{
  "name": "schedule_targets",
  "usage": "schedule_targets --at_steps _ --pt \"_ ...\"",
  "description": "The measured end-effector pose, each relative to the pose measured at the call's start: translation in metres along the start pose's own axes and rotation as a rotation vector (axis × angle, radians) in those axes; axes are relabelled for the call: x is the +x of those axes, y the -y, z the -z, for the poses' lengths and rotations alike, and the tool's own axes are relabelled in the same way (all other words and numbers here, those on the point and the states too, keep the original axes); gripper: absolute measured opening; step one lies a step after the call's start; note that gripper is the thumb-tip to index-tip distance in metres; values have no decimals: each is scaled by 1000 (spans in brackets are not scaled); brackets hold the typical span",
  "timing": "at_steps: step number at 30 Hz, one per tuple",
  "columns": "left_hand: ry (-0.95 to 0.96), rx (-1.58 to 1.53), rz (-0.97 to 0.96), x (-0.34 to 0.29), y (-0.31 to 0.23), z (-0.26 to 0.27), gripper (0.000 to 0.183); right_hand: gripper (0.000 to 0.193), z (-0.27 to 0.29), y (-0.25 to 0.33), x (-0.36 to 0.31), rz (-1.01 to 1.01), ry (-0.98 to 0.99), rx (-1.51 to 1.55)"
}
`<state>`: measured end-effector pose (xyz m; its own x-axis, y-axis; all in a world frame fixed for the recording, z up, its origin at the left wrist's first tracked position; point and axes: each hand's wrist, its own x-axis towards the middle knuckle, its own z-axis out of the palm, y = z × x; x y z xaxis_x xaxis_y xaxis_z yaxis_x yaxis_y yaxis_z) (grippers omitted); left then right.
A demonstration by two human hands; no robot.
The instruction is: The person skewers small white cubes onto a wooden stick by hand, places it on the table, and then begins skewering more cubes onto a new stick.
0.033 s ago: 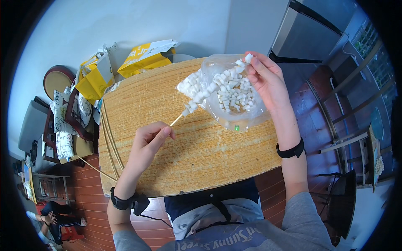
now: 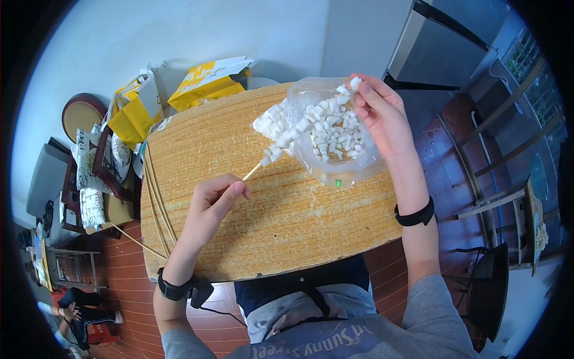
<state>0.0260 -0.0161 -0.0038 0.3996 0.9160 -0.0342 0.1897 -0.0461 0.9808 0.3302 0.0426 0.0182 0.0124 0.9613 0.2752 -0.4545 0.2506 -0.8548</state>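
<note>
My left hand (image 2: 215, 200) is closed round the near end of a thin wooden skewer (image 2: 253, 172), over the middle of the table (image 2: 239, 245). Small white chunks are threaded along the skewer, which slants up to the right. At its far end my right hand (image 2: 382, 113) pinches a white chunk (image 2: 355, 83) between thumb and fingers. Whether the tip has gone into that chunk I cannot tell. Beneath the skewer lies a clear plastic bag (image 2: 326, 174) with many loose white chunks (image 2: 335, 134). A heap of similar white pieces (image 2: 271, 121) sits against the bag's left side.
Several long thin sticks (image 2: 153, 200) lie along the table's left edge. Yellow and white bags (image 2: 206, 81) stand beyond the far edge. A chair with cushions (image 2: 92, 206) is on the left, a grey fridge (image 2: 439, 57) at the far right. Another person (image 2: 75, 311) sits at lower left.
</note>
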Motion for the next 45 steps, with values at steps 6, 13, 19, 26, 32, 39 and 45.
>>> schedule_targets --at_steps 6,13,19,26,32,39,45 --pt "-9 48 -92 2 5 -2 28 21 -1 4 0 4 -16 -51" --pt "-13 64 -98 2 7 -1 28 20 0 4 0 -14 -33 -133" --pt "29 -27 -26 0 3 1 28 19 -1 4 -1 -27 -30 -152" --pt "38 3 -38 1 3 0 27 19 0 3 -1 -22 0 -158" --pt "-156 275 -198 0 7 -1 22 17 2 3 0 -72 14 -165" --pt "-194 425 -188 -1 3 -1 24 17 1 0 0 -121 6 -166" --pt "-113 247 -113 -1 2 1 21 18 1 2 -1 -134 15 -165"
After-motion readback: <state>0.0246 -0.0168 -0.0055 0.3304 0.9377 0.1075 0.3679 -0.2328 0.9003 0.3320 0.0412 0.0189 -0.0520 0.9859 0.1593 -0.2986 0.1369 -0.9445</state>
